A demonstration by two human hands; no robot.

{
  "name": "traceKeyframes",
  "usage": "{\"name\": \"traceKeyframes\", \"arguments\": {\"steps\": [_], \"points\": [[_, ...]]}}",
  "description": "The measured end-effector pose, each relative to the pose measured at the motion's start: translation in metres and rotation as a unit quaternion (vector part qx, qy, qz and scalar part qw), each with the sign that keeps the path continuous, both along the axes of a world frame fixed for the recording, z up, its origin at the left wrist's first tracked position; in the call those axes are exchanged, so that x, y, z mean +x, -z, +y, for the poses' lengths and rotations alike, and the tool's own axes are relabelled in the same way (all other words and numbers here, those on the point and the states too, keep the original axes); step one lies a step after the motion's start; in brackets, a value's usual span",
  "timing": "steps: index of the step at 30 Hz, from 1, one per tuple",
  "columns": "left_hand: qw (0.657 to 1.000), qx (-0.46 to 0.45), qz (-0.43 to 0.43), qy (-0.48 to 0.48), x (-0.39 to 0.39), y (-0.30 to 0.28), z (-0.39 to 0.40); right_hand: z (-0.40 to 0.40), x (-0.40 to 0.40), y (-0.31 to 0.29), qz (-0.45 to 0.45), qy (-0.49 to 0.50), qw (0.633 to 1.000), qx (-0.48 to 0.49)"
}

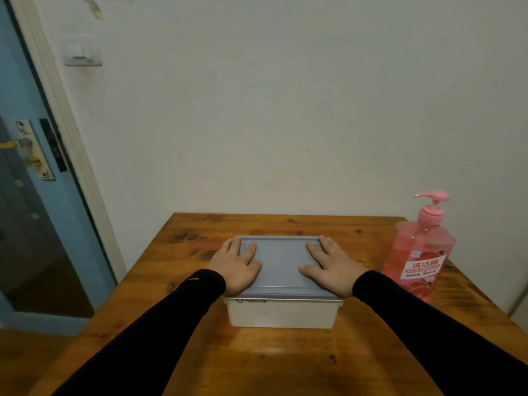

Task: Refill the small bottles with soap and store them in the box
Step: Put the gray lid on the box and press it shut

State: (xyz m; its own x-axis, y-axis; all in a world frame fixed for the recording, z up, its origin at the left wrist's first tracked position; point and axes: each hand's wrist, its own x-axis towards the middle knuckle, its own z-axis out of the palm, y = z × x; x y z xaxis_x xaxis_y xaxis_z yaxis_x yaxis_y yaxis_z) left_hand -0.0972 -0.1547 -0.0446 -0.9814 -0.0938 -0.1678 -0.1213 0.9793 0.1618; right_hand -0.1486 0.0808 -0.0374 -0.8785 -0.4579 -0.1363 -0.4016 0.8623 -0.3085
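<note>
Both hands flat, nothing gripped: the left hand (237, 265) lies palm-down on the left end of the grey lid (281, 264), fingers straight and a little spread, its outer fingers reaching over the lid's left edge. The right hand (331, 267) mirrors it on the right end, fingers straight, thumb pointing in toward the middle. Neither hand curls round anything; they simply rest on the lid, with a bare stretch of grey showing between them.

Under the lid sits the white box (281, 312), right in the middle of the table, directly beneath both palms. The lid covers it fully, so what is inside cannot be told. There is a small dark logo on its front wall, just below the rim.

Off to the right, well apart from the right hand, stands the pink soap bottle (418, 252), upright, pump head on top with the spout pointing left, pink liquid filling most of it, a white and red label on its front.

Everything rests on the wooden table (200, 352), pushed against a pale wall (285, 110). Black sleeves (160, 330) cover both forearms. At the far left is a blue door (25, 167) with a brass handle.
</note>
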Motion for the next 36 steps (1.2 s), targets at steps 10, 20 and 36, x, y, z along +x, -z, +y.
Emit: {"name": "traceKeyframes", "arguments": {"steps": [10, 20, 36], "points": [[0.974, 0.173, 0.111, -0.092, 0.009, 0.000, -0.002, 0.004, 0.004, 0.006, 0.001, 0.091, 0.989, -0.114], [0.865, 0.399, 0.089, -0.291, 0.013, 0.000, -0.002, 0.011, 0.008, 0.004, -0.177, 0.230, 0.908, -0.301], [0.958, 0.150, 0.103, -0.220, 0.016, -0.018, 0.018, -0.004, 0.018, -0.018, -0.089, 0.193, 0.951, -0.226]]}}
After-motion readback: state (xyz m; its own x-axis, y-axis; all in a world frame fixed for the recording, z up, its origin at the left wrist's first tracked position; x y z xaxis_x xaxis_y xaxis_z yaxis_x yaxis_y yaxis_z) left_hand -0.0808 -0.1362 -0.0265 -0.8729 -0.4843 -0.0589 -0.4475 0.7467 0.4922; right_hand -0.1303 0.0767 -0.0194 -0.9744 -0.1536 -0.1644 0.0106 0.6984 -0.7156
